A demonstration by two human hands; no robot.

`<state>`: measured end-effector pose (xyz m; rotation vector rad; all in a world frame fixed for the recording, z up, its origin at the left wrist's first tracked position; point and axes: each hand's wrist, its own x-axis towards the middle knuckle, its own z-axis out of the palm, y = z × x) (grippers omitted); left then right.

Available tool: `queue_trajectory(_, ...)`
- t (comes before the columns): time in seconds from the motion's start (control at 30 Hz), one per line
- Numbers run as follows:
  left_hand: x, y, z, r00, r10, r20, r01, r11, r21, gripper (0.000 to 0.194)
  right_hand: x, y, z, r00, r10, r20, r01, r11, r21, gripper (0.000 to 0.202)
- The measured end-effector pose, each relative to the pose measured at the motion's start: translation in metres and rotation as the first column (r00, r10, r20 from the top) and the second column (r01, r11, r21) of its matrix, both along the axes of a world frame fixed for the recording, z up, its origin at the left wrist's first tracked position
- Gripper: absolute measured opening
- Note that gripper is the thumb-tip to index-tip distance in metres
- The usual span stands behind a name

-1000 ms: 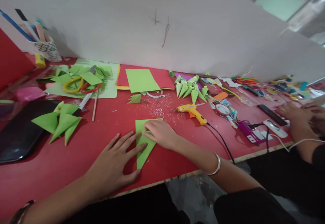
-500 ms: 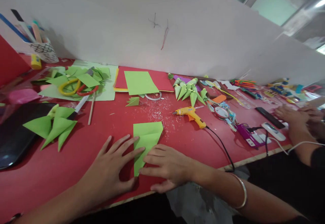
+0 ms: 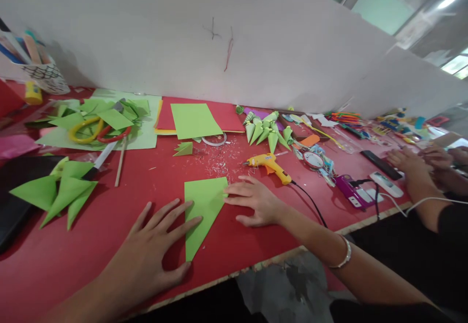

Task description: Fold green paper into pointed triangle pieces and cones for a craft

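A folded sheet of green paper lies flat on the red tabletop, with a slanting edge on its right side. My left hand is spread beside it, two fingertips resting on its left part and the thumb near its bottom corner. At the paper's upper right edge is my right hand, fingers stretched out and the tips touching the paper. Neither hand grips anything.
Beyond the paper lie a yellow glue gun, a square green sheet and green paper cones. Left are a green paper flower and scissors. At right sit a purple power strip and another person's hands.
My right hand has slid up and right along the paper's slanting edge, baring its lower part. The left hand stays spread on the paper. The whole view has shifted slightly.
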<state>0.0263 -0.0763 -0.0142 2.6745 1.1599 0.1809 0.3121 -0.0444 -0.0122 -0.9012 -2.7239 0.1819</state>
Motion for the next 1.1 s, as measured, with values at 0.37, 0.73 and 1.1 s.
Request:
queue_trajectory(0.37,-0.002,0.000,0.003,0.999,-0.036,-0.007,0.035,0.999,-0.032,0.060,-0.006,-0.015,-0.004,0.991,-0.133,0.015,0.131,0.987,0.090,0.033)
queue_trajectory(0.73,0.010,0.004,0.007,1.000,0.011,0.013,-0.010,0.998,-0.060,0.079,-0.028,-0.024,-0.005,0.965,-0.255,0.063,0.251,0.965,0.072,0.037)
queue_trajectory(1.1,0.007,0.015,0.013,0.997,0.057,0.043,-0.055,0.997,-0.057,0.071,-0.036,-0.026,-0.004,0.927,-0.340,-0.157,0.304,0.928,-0.215,0.049)
